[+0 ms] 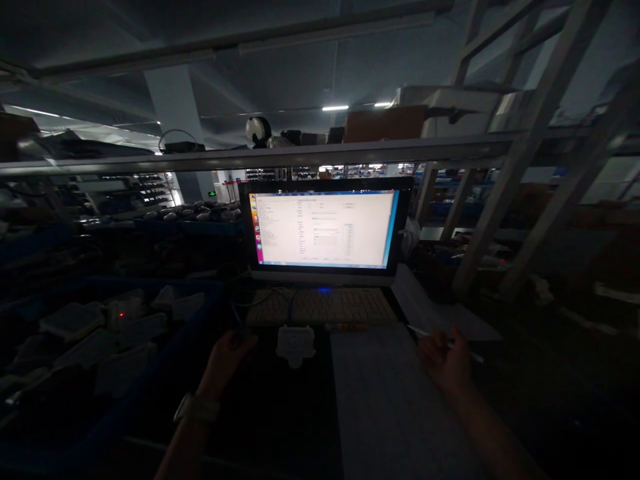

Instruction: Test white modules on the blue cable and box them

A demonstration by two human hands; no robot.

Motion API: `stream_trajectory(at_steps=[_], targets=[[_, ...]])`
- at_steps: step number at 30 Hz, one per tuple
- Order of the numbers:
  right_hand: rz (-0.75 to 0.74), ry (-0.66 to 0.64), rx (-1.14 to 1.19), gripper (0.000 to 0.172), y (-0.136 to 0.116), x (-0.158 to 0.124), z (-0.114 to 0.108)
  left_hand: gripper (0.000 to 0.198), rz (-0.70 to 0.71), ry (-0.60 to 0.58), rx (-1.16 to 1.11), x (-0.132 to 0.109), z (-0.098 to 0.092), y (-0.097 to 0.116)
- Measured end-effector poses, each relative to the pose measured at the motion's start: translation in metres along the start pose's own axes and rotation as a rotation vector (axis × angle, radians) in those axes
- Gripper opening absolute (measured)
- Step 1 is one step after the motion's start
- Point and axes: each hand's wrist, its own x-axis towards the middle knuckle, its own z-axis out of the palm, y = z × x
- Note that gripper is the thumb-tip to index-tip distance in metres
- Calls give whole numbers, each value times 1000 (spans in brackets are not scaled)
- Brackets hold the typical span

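My left hand [227,359], with a watch [197,407] on its wrist, is over the dark desk beside the blue bin. Its fingers are curled in around something too dark to make out. A small pale plastic housing [295,345] with tabs lies just to its right. My right hand [445,360] is closed around a slim white pen [475,356], slanting across the fingers. Below and left of that hand spreads a white paper sheet [380,400]. A keyboard [340,307] stands beyond both hands, with a small yellowish stick [350,327] along its near edge.
A lit monitor [325,230] shows a form window behind the keyboard. At left, a blue bin [165,393] holds several pale housings [75,320], one with a red light. More paper [450,317] lies at right. A shelf [300,157] crosses above, and metal posts [500,200] rise at right.
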Motion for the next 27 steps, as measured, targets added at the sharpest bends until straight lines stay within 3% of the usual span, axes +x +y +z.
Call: stream_trajectory(at_steps=[4, 11, 20, 24, 27], targets=[[-28, -33, -4, 48, 2, 1, -1, 55, 155, -45, -235, -12, 13, 16], [-39, -11, -2, 48, 1, 1, -3, 31, 494, 22, -124, -5, 46, 24], [-27, 44, 12, 47, -5, -8, 11, 30, 502, -9, -71, -6, 54, 16], [-213, 93, -158, 45, -25, -23, 13, 33, 481, -6, -62, -6, 56, 9], [-519, 269, -695, 36, -50, -38, -3, 35, 513, 22, -54, -5, 59, 2]])
